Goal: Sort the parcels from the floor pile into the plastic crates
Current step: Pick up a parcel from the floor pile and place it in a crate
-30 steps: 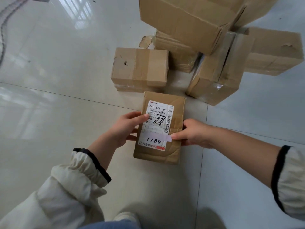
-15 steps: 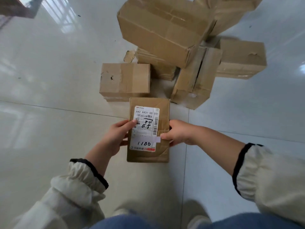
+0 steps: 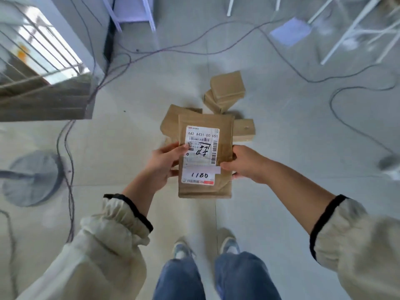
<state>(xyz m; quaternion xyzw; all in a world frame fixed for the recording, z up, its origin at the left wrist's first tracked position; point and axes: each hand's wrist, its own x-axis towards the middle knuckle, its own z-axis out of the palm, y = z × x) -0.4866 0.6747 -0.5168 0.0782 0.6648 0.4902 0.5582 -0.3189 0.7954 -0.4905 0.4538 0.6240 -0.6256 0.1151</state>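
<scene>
Above floor pile point(image 3: 225, 98), both hands grip parcel point(image 3: 205, 191).

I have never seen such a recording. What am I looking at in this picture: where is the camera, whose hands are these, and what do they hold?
There is no machine here: a person works with bare hands. The single camera sits on the person's head and looks down, so you see the arms from above, with the jeans and shoes at the bottom. The left hand and the right hand grip a flat brown parcel by its two sides, in the air. Its white label reads 642 A431-00 051. Beyond it, more cardboard boxes lie piled on the pale floor, among thin cables. No plastic crate shows in this picture.
</scene>
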